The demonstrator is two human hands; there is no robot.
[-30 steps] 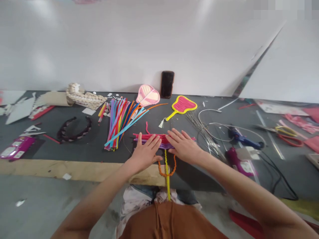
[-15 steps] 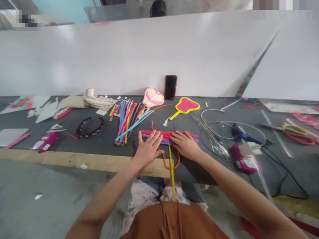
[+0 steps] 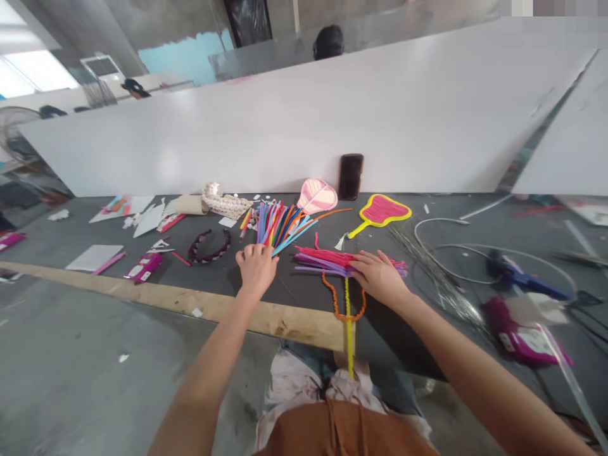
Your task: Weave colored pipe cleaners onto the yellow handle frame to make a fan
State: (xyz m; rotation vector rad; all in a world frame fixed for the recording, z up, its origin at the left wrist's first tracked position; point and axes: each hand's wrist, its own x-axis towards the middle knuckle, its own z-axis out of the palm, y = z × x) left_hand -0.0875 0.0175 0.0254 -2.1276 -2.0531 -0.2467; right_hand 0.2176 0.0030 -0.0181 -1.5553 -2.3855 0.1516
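My left hand [image 3: 257, 268] lies over the near ends of a bundle of multicoloured pipe cleaners [image 3: 277, 223], with its fingers curled down on them. My right hand [image 3: 379, 275] rests flat, fingers stretched out, on a row of pink and purple pipe cleaners [image 3: 327, 260]. This row is woven onto a yellow stem [image 3: 348, 323] with an orange loop [image 3: 337, 304]. The stem hangs over the table's front edge toward my lap.
On the dark table [image 3: 308, 297]: a pink fan [image 3: 316, 194], a yellow-rimmed fan [image 3: 379, 211], a black phone [image 3: 351, 176] against the white wall, a braided headband [image 3: 209, 247], thin wires [image 3: 427, 266], a blue glue gun [image 3: 517, 275], a magenta pack [image 3: 520, 329]. A person's head shows behind the wall.
My left hand left the pink and purple row and moved left to the multicoloured bundle. My right hand stays on the row. The camera tilted up and turned left.
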